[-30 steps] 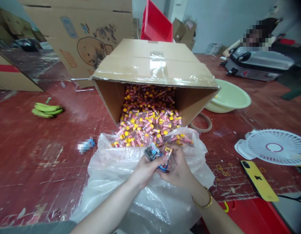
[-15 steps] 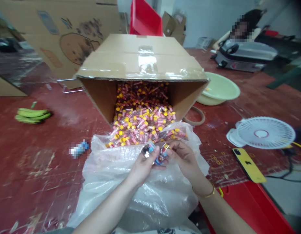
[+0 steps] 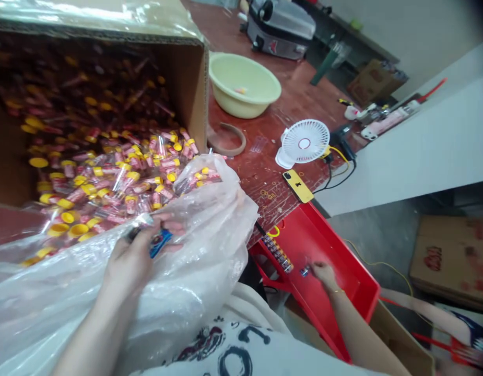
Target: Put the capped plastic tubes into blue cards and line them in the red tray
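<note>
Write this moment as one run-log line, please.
left hand: holds blue packet over plastic sheet | right hand: at small bluish item over red tray | nearby: yellow-capped tubes, cardboard box, yellow phone

The yellow phone, beyond the right grip, bears a dark apple logo. On the shirt, between the two grips and nearer the wearer, a large dark "O" can be read. Red lettering on the carton, right of the right grip, is too blurred to read.
</note>
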### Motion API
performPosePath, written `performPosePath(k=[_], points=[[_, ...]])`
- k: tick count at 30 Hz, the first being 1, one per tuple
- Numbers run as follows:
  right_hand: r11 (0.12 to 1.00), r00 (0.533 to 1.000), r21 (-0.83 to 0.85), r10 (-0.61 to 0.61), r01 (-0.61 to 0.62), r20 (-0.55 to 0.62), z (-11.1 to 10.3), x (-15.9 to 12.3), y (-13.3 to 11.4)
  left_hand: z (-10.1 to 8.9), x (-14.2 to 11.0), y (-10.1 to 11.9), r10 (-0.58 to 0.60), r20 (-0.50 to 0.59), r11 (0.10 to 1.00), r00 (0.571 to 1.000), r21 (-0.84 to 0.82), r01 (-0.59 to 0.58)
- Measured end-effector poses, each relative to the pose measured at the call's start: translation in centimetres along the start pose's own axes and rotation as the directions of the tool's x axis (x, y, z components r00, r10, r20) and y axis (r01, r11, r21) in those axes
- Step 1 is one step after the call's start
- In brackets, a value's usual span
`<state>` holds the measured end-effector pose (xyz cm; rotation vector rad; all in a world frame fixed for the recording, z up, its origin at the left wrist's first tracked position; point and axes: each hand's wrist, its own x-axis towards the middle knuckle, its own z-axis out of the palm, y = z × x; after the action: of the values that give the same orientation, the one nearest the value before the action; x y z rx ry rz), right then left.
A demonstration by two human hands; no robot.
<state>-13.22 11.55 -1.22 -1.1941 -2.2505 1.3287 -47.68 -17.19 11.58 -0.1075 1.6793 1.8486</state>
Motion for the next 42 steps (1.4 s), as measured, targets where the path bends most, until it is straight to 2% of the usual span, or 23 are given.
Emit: performPosePath(k=[2,5,8,10,12,13,15,17,19,20,21,23,25,27,29,30,31,33,35,37,39,40,42], points=[[0.997,0.997,-0.012,0.081,-0.081,0.017,1.5,-1.7,2.4,0.0,0.0,0.2,-0.016,-0.004,0.999,1.000,-0.036,0.016],[0.989,0.988,-0.005,0.145,-0.145,0.046,3.3,-2.6,4.3,-0.5,-0.1,0.2,0.007,0.030,0.996,1.000,-0.090,-0.005],[0.992,0.989,-0.012,0.127,-0.126,0.074,3.0,-1.6,4.4,-1.5,-0.5,-0.3,0.002,0.075,1.000,0.997,-0.031,0.001],[0.994,0.998,-0.091,0.055,-0.059,-0.042,2.4,0.3,3.2,-2.1,-0.6,-0.7,-0.023,0.088,1.000,0.996,0.020,0.021],[0.973,0.975,-0.227,-0.095,0.048,-0.201,2.6,2.8,-0.1,-2.5,-0.6,-1.2,-0.020,0.072,0.999,0.997,0.026,0.018],[0.948,0.946,-0.292,-0.203,0.126,-0.252,3.3,4.0,-2.7,-2.7,-0.5,-1.4,-0.013,0.059,1.000,0.998,0.025,0.012],[0.880,0.894,-0.339,-0.409,0.334,-0.181,6.4,6.2,-9.5,-2.8,-0.4,-1.7,0.004,0.028,1.000,1.000,0.017,-0.004],[0.752,0.748,-0.239,-0.652,0.614,-0.129,11.5,8.0,-17.2,-2.9,-0.4,-1.7,0.014,0.000,1.000,1.000,0.009,-0.014],[0.700,0.722,-0.182,-0.682,0.690,0.115,17.5,9.6,-24.0,-2.9,-0.5,-1.6,0.014,-0.007,1.000,1.000,0.007,-0.014],[0.691,0.711,-0.194,-0.630,0.697,0.311,20.4,10.3,-26.7,-3.0,-0.6,-1.5,0.009,-0.001,1.000,1.000,0.010,-0.009],[0.680,0.687,-0.189,-0.603,0.708,0.405,23.1,11.0,-28.7,-3.0,-0.7,-1.4,0.002,0.006,1.000,1.000,0.015,-0.002],[0.687,0.680,-0.202,-0.549,0.698,0.485,27.0,11.9,-30.9,-3.1,-1.0,-1.4,-0.008,0.020,1.000,1.000,0.023,0.007],[0.703,0.685,-0.198,-0.523,0.683,0.507,28.8,12.4,-31.4,-3.3,-1.1,-1.4,0.000,0.015,1.000,1.000,0.013,-0.001],[0.719,0.672,-0.157,-0.518,0.677,0.529,28.5,12.5,-31.1,-3.4,-1.1,-1.5,0.013,0.016,1.000,1.000,-0.008,-0.012],[0.729,0.644,-0.080,-0.542,0.680,0.540,26.8,12.2,-31.0,-3.5,-1.0,-1.4,0.039,0.035,0.999,0.999,-0.030,-0.038],[0.737,0.620,0.012,-0.577,0.676,0.532,25.7,11.9,-31.2,-3.4,-1.0,-1.4,0.054,0.049,0.998,0.997,-0.038,-0.053],[0.737,0.590,0.136,-0.624,0.662,0.513,24.5,11.5,-31.4,-3.4,-1.0,-1.4,0.068,0.062,0.997,0.996,-0.043,-0.065],[0.683,0.522,0.401,-0.727,0.610,0.445,22.2,10.6,-32.2,-3.3,-1.0,-1.3,0.086,0.071,0.996,0.994,-0.038,-0.083],[0.603,0.444,0.543,-0.798,0.585,0.408,20.5,9.6,-33.2,-3.2,-1.1,-1.3,0.085,0.066,0.996,0.994,-0.002,-0.085],[0.570,0.363,0.513,-0.815,0.642,0.452,19.4,8.9,-33.9,-3.1,-1.1,-1.2,0.099,0.060,0.994,0.993,0.044,-0.102],[0.550,0.316,0.446,-0.809,0.706,0.496,18.9,8.6,-34.4,-3.1,-1.1,-1.2,0.122,0.050,0.990,0.991,0.069,-0.125],[0.542,0.316,0.423,-0.809,0.726,0.495,18.8,8.6,-34.6,-3.1,-1.1,-1.2,0.134,0.044,0.988,0.990,0.069,-0.136],[0.531,0.354,0.402,-0.827,0.746,0.437,18.8,8.7,-34.8,-3.2,-1.1,-1.2,0.144,0.029,0.988,0.989,0.052,-0.145]])
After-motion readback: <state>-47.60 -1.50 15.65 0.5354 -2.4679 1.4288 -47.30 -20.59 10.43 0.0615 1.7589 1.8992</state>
